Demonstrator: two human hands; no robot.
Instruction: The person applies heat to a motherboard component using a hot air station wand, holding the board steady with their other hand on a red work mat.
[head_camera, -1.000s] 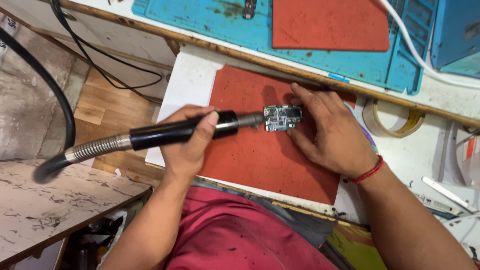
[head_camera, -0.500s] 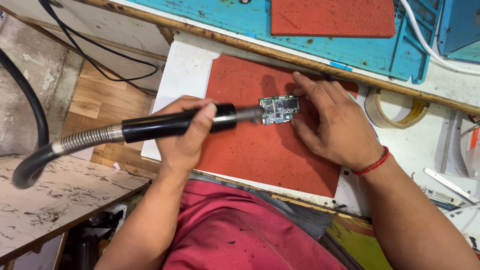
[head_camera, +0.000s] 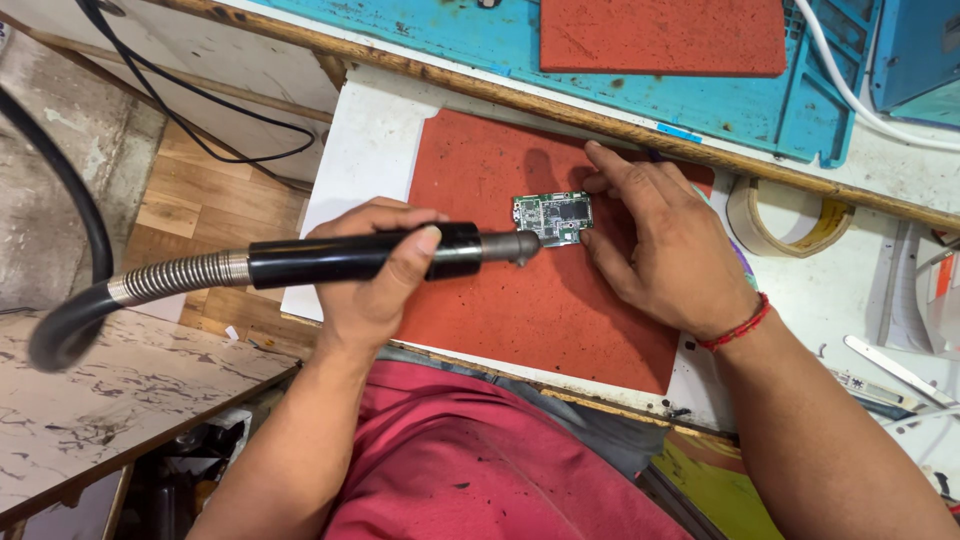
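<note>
Board (head_camera: 553, 217) sits mid-frame on the red mat (head_camera: 520, 320), now turned so its long side runs left-right, slightly farther up the mat than half a second ago. Right hand (head_camera: 665, 245) has eased off: fingers spread, thumb tip just touching the board's right edge. Left hand (head_camera: 375, 275) stays wrapped around the black handpiece (head_camera: 365, 257), thumb over the top, tip at the board's lower left corner. Tape roll (head_camera: 785, 215) at right.
</note>
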